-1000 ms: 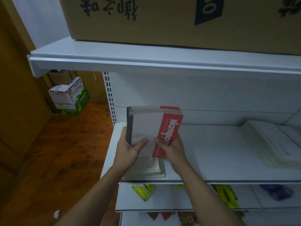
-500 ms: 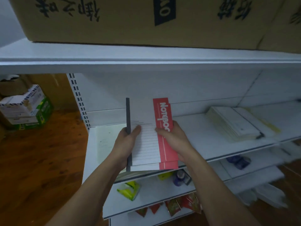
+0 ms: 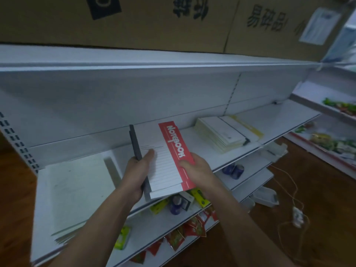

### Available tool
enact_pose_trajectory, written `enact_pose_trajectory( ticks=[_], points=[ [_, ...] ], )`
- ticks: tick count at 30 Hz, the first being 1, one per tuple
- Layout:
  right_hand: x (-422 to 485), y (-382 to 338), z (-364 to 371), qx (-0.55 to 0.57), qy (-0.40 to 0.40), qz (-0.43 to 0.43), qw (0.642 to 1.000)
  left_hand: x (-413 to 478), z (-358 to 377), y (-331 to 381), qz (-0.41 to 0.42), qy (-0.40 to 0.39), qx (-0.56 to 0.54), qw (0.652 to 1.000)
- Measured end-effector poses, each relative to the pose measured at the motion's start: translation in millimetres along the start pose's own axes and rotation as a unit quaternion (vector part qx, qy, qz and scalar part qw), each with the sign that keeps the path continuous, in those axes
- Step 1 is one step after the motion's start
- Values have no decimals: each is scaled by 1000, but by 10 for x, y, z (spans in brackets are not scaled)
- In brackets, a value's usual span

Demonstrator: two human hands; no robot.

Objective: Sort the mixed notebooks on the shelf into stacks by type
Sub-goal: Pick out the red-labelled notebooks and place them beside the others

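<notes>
The bundle of notebooks is now up off the shelf and held out in front of it, tilted, where a second ago its lower edge was still down among the pale stack at the left end. Both hands are closed on it: the left hand wraps the dark spine side with the thumb pressed on the lined white cover, and the right hand pinches the red strip printed "Notebook". That lift suggests the picking part is done and the bundle is on its way to a pile of its own kind.

The view has also swung to the right since then. The cream stack of notebooks, which sat at the far right edge before, now lies near the middle of the shelf, just right of the held bundle. The flat pale stack at the left end stays lying on the shelf below the left forearm. The cardboard boxes above show more of their printed sides, and a white cable trails on the wooden floor at the right
</notes>
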State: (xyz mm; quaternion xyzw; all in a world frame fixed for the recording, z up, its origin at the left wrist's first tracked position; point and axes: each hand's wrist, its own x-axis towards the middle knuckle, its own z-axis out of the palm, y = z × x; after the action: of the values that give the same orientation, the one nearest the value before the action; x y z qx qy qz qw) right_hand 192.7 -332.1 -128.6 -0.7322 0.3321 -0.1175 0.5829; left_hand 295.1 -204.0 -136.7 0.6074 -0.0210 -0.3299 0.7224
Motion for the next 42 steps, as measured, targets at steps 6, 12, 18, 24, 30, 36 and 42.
enact_pose_trajectory(
  ticks=[6,12,18,24,30,36,42],
  points=[
    [449,191,-410,-14,8,2,1000,432,437,-147,-17,19,24,999],
    [1335,459,-1102,-162,-40,-39,985,1090,1208,-407,-53,72,42,995],
    [1847,715,-1376,-253,-76,-45,963,1541,1706,-622,-55,189,65,978],
    [1879,720,-1474,-307,-125,-68,941,1601,1904,-637,-49,251,103,961],
    [1807,607,-1507,-419,-145,-134,886,1644,1956,-624,-56,263,105,957],
    [1765,674,-1569,-495,-129,-217,831,1724,2038,-658,-38,262,115,958],
    [1763,795,-1559,-523,-150,-222,809,1825,2073,-673,-52,287,172,941]
  ],
)
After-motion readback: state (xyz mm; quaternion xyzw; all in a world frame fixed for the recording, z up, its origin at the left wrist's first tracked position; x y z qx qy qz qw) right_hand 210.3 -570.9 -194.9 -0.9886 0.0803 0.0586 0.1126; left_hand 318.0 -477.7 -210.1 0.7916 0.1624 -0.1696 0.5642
